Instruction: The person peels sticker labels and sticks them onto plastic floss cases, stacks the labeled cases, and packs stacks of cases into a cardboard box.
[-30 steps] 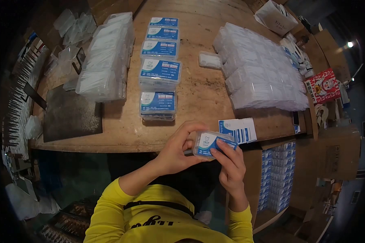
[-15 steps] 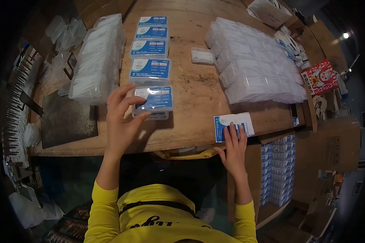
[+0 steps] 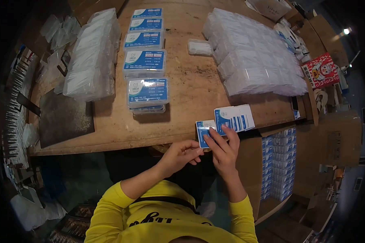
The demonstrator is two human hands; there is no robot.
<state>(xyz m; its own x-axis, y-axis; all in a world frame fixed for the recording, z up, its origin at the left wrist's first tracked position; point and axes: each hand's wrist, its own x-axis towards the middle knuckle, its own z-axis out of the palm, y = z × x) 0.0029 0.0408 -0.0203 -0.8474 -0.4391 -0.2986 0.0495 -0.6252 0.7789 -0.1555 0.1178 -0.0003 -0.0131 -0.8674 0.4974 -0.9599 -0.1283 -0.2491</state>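
Observation:
A blue and white printed card [image 3: 202, 127] lies at the table's front edge, its lower end reaching the rim. My left hand [image 3: 177, 157] pinches the card's lower left corner between thumb and fingers. From the other side my right hand [image 3: 226, 152] lays its outstretched fingers over the card. Partly under and to the right of it is a fanned stack of similar cards [image 3: 244, 115]. Farther left stands a row of clear plastic boxes with the same blue and white cards on top; the nearest box [image 3: 148, 91] rests on another box.
Clear boxes of white contents form a long stack [image 3: 91, 60] at left and a larger pile [image 3: 255, 60] at right. A single small box [image 3: 200, 47] sits between them. A dark mat [image 3: 65, 119] covers the left corner. An open carton [image 3: 247, 174] below holds packed blue-white boxes.
My left hand has left the nearest card-topped box and come right to the card. My right hand has shifted slightly left and down, with one card now off the stack's left side.

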